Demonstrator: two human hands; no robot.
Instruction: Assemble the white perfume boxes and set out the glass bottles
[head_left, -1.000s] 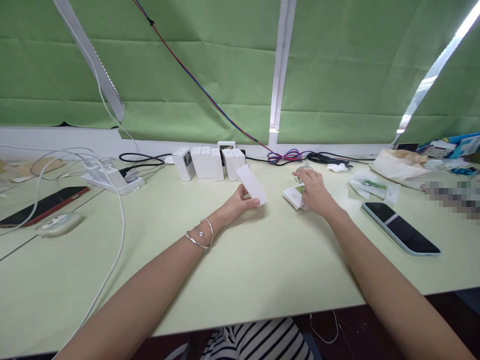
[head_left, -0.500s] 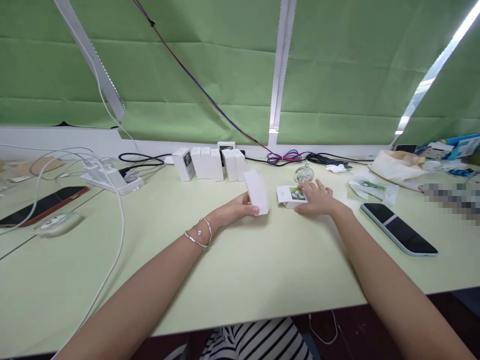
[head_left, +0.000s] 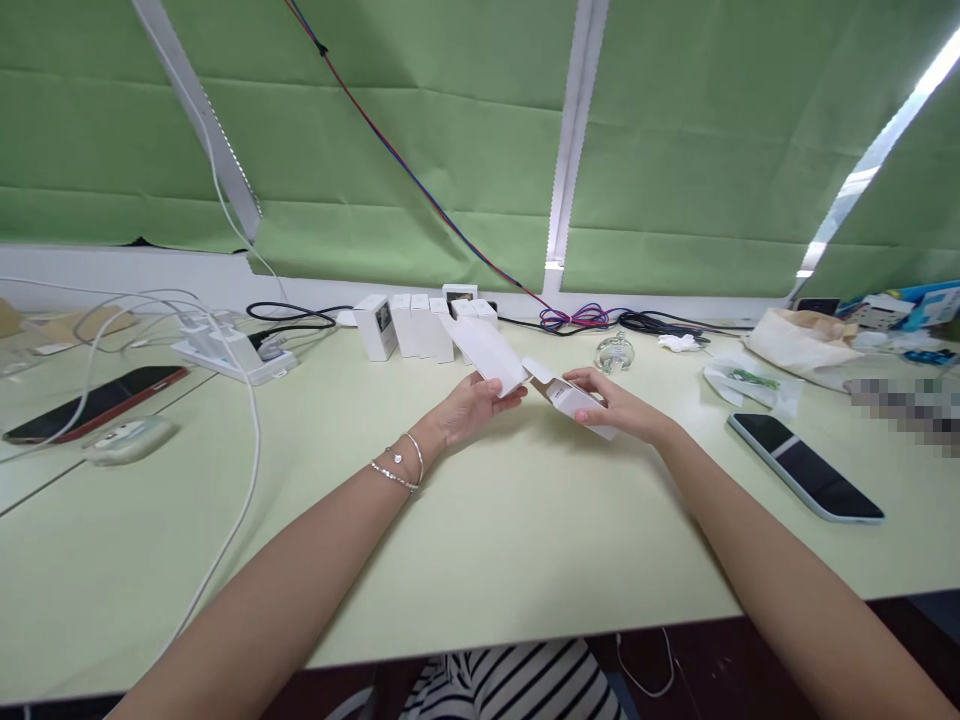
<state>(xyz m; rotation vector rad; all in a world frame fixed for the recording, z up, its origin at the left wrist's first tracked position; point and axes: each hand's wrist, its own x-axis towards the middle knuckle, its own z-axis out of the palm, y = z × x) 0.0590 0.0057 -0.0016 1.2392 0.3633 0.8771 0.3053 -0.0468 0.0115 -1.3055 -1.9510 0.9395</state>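
My left hand (head_left: 474,408) grips a folded white card piece (head_left: 489,350), holding it tilted above the table. Between the fingers of my right hand (head_left: 611,402) is a small white box (head_left: 570,398), tipped so that its open flap end faces the white card piece. The two ends meet or nearly meet; I cannot tell whether they touch. What is inside the box is hidden. Just behind my right hand stands a clear glass object (head_left: 614,352).
Several white boxes (head_left: 409,328) stand in a row at the back. A phone (head_left: 806,467) lies at the right, near a plastic packet with green sprigs (head_left: 752,382) and a cloth bag (head_left: 795,345). At the left are a power strip (head_left: 262,368), another phone (head_left: 94,402) and loose cables.
My right hand has lifted the small box off the table and tilted it toward the left. My left hand has turned the white card piece lower and closer to the box.
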